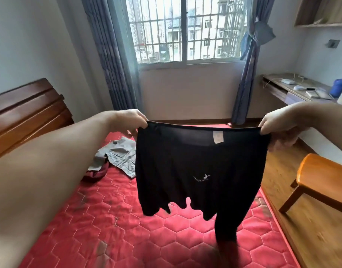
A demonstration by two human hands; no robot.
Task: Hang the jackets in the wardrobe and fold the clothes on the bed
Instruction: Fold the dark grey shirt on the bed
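I hold a black garment (195, 171) stretched out in the air above the bed (100, 229). My left hand (130, 120) grips its top edge at the left corner and my right hand (276, 122) grips the right corner. A white label shows near the top edge and a small white mark sits mid-cloth. One long black part hangs lower on the right side. On the red quilted mattress behind lie a crumpled grey garment (117, 155) and a dark red garment (97, 174) partly under it.
A wooden headboard (26, 115) stands at the left. A wooden stool (321, 182) sits on the floor right of the bed. A desk (294, 89) with small items lines the right wall. A barred window (185, 29) with blue curtains faces me.
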